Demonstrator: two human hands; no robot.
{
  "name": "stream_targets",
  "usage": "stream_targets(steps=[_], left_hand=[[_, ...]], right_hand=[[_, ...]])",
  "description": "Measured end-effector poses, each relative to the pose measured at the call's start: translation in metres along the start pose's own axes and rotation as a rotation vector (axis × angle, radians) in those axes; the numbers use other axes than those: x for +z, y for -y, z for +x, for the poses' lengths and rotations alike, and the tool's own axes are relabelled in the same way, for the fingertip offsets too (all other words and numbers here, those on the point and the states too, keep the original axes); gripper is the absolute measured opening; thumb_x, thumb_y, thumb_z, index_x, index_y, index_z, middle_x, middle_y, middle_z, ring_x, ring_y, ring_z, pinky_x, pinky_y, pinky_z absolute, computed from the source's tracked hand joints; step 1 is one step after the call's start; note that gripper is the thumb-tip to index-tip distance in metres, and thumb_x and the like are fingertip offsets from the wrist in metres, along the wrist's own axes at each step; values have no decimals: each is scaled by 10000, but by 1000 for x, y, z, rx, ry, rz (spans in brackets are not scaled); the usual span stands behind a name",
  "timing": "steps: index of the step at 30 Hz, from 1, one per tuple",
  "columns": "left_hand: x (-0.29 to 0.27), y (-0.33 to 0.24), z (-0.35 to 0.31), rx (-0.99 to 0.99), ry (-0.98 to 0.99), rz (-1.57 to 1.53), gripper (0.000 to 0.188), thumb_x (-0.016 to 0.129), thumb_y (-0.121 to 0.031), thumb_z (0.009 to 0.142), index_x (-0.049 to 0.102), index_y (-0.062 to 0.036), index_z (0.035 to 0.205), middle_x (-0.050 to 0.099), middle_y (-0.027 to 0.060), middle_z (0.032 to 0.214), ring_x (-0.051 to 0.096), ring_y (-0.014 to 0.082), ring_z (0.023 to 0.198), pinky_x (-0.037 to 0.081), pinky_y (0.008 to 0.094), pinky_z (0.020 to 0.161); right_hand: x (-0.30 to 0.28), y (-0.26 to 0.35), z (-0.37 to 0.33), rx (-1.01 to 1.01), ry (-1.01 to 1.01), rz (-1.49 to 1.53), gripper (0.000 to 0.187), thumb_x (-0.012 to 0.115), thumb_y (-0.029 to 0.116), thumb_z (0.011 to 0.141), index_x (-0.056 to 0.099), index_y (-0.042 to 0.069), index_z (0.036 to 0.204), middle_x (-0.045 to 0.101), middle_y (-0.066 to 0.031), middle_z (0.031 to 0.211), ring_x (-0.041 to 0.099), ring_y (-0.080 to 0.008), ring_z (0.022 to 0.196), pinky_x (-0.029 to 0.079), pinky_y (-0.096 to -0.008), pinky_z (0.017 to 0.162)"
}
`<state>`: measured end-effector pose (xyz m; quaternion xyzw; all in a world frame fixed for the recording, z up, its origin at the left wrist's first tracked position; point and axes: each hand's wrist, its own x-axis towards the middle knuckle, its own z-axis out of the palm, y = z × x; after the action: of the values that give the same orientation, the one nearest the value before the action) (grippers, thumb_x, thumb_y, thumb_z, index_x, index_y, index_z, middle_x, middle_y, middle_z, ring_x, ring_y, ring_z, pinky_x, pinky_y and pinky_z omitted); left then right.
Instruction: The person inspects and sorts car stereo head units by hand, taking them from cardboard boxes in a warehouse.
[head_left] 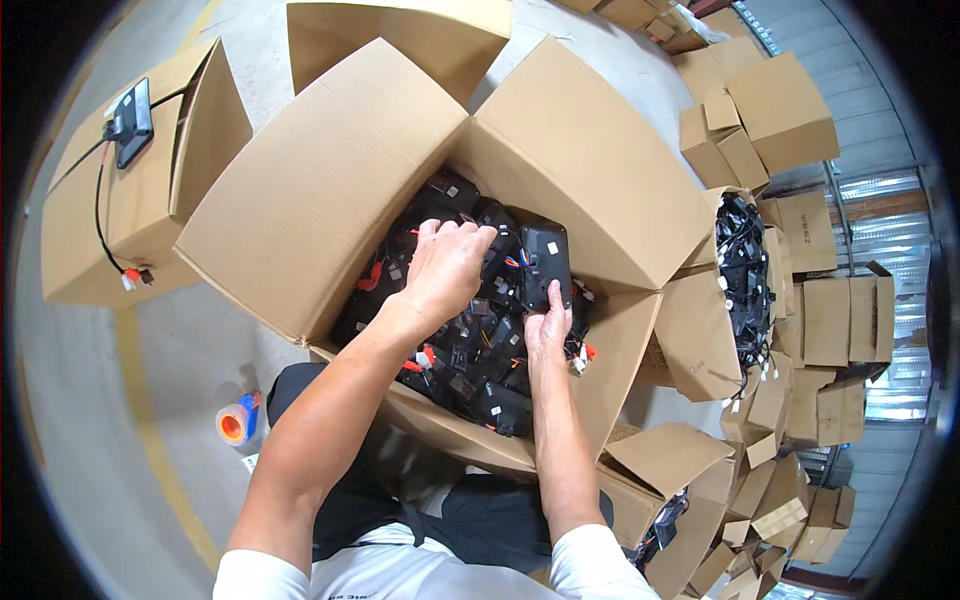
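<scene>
Over a large open cardboard box [370, 130], my right hand [549, 325] grips a black rectangular electronic unit [545, 255] by its lower end, thumb on top. Small white labels and a few coloured wires [514, 263] show on and beside that unit. My left hand [452, 265] is closed, its fingers curled just left of the unit; whatever they hold is hidden. Below both hands the box is filled with similar black units [500, 405], tangled with cables and red and white connectors [425, 358].
At the left, another box [80, 240] carries a black screen-like device [133, 123] with a hanging cable. A blue and orange tape roll [236, 422] lies on the floor. To the right stand a box of black cabled parts [742, 280] and several stacked boxes [785, 110].
</scene>
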<state>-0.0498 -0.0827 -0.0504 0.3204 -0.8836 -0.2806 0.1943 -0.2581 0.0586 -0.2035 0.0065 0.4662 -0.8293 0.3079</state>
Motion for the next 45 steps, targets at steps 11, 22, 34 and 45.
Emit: stream_targets(steps=[11,22,34,45], left_hand=[[24,6,5,119,-88,-88,351,561,61,774,648,-19,1104,653,154,994,608,345,997,419,466,948],[10,1,2,48,-200,-68,413,711,-95,766,647,-34,1169,624,138,1120,549,313,1143,375,457,1014],[16,-41,5,205,-104,-178,381,742,-145,791,673,-4,1139,669,200,1142,632,353,1081,491,445,948],[34,-31,-32,245,213,-53,361,680,-110,885,621,61,1197,676,190,1139,651,290,1066,488,353,947]], right_hand=[[-2,-30,-5,84,-69,-343,447,738,220,906,525,-15,1221,623,-120,1154,641,-257,999,532,-461,917],[14,-32,3,272,-57,-505,436,679,313,941,530,49,1254,617,-102,1195,637,-260,1057,597,-471,794],[-12,-22,20,240,-168,-1041,690,632,623,835,714,-62,854,706,-265,974,726,-350,818,554,-480,763],[-9,322,-249,-235,389,-1310,488,677,373,883,650,-19,1171,711,-203,1027,689,-301,983,526,-383,866]])
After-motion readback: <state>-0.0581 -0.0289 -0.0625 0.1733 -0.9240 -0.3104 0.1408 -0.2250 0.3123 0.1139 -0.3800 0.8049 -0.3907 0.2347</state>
